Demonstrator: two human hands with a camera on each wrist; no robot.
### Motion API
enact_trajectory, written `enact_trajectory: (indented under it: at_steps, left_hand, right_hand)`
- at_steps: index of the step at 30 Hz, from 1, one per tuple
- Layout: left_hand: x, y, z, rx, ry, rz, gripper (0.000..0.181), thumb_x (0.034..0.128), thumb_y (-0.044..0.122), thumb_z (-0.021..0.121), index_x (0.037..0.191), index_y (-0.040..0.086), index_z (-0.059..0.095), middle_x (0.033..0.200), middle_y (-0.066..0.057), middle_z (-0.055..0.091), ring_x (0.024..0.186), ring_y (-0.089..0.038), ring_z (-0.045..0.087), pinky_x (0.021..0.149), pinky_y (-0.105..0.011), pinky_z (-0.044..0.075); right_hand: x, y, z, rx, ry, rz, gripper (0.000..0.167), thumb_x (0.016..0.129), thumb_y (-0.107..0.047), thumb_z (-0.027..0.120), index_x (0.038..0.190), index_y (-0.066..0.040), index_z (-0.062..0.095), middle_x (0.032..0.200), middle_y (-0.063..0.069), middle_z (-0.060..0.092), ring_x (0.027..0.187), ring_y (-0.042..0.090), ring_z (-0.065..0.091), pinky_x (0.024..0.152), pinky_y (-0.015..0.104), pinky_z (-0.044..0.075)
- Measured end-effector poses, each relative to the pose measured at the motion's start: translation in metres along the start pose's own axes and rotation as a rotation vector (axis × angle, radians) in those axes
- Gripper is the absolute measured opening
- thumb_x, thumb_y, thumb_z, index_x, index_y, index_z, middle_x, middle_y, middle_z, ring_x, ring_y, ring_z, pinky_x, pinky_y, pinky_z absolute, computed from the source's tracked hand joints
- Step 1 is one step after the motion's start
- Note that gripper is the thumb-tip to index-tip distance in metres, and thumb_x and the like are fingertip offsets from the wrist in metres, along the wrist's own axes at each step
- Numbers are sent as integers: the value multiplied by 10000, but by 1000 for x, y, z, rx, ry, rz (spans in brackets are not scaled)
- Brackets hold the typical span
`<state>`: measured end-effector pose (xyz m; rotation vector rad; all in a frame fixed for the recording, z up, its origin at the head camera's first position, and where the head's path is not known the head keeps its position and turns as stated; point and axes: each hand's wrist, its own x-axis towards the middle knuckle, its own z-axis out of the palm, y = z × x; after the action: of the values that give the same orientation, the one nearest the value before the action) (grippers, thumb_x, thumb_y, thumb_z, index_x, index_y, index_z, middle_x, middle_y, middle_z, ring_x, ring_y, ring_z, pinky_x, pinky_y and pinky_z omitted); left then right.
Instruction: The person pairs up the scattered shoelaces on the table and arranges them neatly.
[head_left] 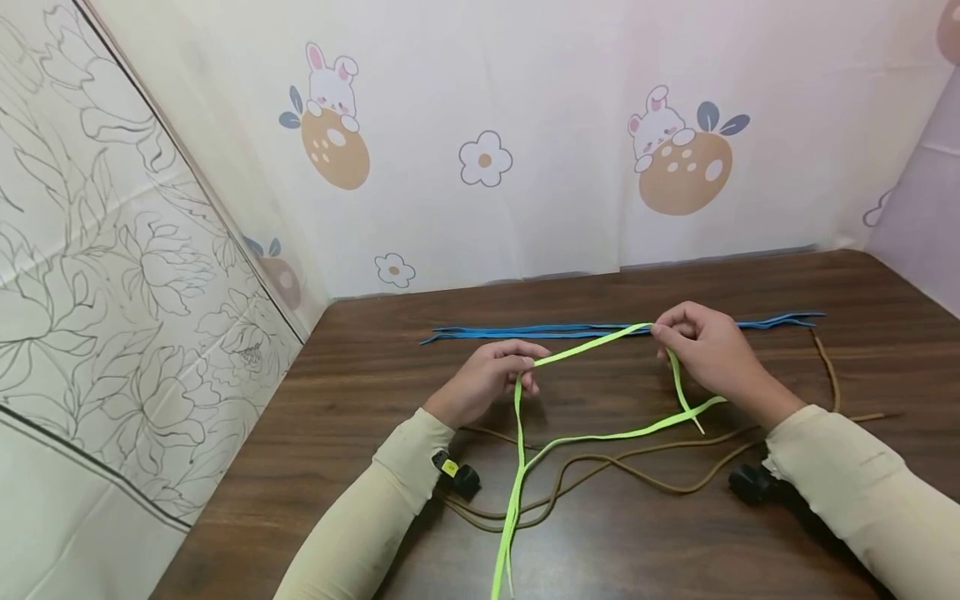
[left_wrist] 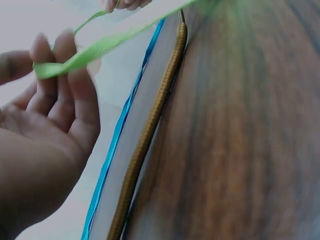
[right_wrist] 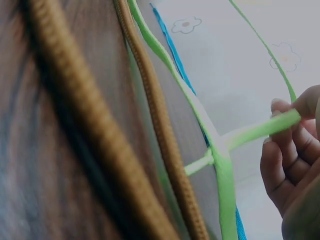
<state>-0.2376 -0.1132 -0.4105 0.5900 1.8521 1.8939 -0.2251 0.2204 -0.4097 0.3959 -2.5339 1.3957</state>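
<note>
We see the left hand partly closed, thumb and fingers pinching a flat, neon yellow-green fabric lace, its remaining fingers loosely bent. The right hand is also partly closed, pinching the same lace between thumb and forefinger, the other fingers curled in. Between them we see one stretch raised above the dark brown wood-grain tabletop, sloping up toward the right hand. From the left hand a strand drops and runs toward the near side, out of the head view; from the right hand a short end hangs across another strand. We cannot tell whether all these strands are one piece.

Beyond the hands, we find thin blue laces lying side by side, roughly along the far edge. A round, brown braided cord curves loosely across the middle beneath the arms, one end pointing to the right edge.
</note>
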Motion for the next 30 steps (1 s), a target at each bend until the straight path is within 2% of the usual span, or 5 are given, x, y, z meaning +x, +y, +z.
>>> enact_trajectory:
  at_steps: [5,10,18,24,30]
  left_hand:
    - [2,-1,-4,-17,140,13,311,1037,139,523,1269,-50,605,747,-49,565,732,-178,633,727,-354,513]
    - [1,-1,-6,-43,221,6,278,1023,145,562,1230,-32,622,808,-66,584,729,-168,627,715,-335,502]
    - [2,-3,-9,-31,317,-10,239,986,138,647,1185,5,652,920,-192,589,692,-156,593,672,-311,495]
    - [2,-3,-11,67,384,-71,256,967,153,672,1181,15,700,1082,-120,646,684,-141,592,671,-285,506]
    - [1,-3,-15,146,392,-119,270,972,222,678,1168,44,725,1186,-77,650,727,-146,617,698,-287,531]
  right_hand:
    - [0,3,-1,-21,12,-33,229,1028,-281,591,1058,-60,646,823,110,683,674,198,591,536,291,411]
    - [2,5,0,-7,14,-43,197,1026,-232,596,1062,-45,647,815,132,674,671,248,612,571,260,468]
    - [1,3,-1,36,19,-26,218,1027,-207,588,1098,-10,651,833,147,676,664,212,641,593,273,535]
    - [1,1,-2,38,13,-28,199,1029,-207,587,1098,-32,653,759,132,637,624,205,622,573,284,525]
    - [1,3,-2,91,-6,-17,218,1037,-195,573,1127,-8,640,727,156,620,596,244,600,554,306,510]
